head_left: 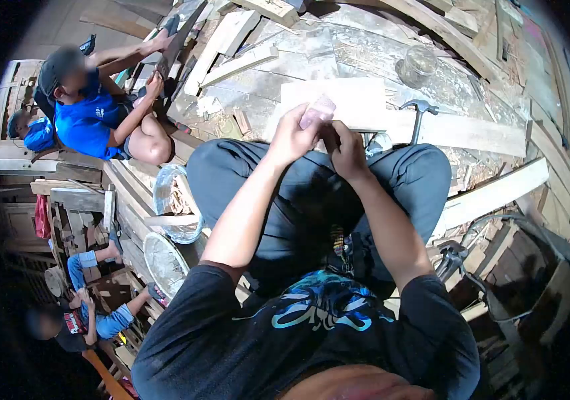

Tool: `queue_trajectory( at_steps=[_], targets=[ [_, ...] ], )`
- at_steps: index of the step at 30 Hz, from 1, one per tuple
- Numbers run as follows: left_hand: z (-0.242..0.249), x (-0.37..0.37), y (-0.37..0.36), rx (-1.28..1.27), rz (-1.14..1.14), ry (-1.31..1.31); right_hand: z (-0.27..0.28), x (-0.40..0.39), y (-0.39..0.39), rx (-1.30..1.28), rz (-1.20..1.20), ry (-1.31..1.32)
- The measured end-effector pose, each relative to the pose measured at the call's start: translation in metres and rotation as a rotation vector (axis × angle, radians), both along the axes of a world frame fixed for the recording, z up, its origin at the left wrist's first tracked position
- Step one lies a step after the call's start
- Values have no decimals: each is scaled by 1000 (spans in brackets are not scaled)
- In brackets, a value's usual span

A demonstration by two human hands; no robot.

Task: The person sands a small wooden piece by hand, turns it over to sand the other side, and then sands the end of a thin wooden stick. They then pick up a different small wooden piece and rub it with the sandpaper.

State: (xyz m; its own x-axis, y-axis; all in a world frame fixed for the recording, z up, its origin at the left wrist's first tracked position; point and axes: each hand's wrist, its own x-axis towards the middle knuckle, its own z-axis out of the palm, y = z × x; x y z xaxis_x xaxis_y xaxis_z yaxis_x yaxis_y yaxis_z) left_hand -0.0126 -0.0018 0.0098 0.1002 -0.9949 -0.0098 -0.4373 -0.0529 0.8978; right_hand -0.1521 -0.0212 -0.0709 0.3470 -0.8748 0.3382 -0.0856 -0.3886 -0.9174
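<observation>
In front of my crossed legs, my left hand point(293, 138) is closed on a small pale pink packet-like piece point(318, 112), pinched between thumb and fingers. Its exact kind is too blurred to tell. My right hand point(348, 155) is close beside it with fingers curled and pressed together at the piece's lower edge; whatever they hold is hidden in shadow. Under and beyond both hands lies a pale flat board point(358, 93). A claw hammer point(419, 119) rests to the right of my right hand, its head on a long plank point(471, 133).
Left of my knee stand a bucket of wood scraps point(178, 193) and a grey bucket point(166, 263). A person in a blue shirt point(88, 120) holds a long dark blade-like tool at upper left; another person point(88, 320) sits lower left. A clear container point(419, 67) stands on the littered floor.
</observation>
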Motion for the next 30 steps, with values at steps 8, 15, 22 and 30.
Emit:
queue_trajectory(
  at_steps=[8,15,22,30],
  targets=[
    [15,24,-9,-52,492,112,12,-2,-1,54,-26,-96],
    [3,5,-3,-1,88,-64,-1,-1,-2,6,-21,-26],
    [-5,3,-6,-40,27,-66,-11,5,-6,-78,-51,-41],
    [-6,12,-2,38,202,-149,6,-2,-1,109,10,-28]
  ],
)
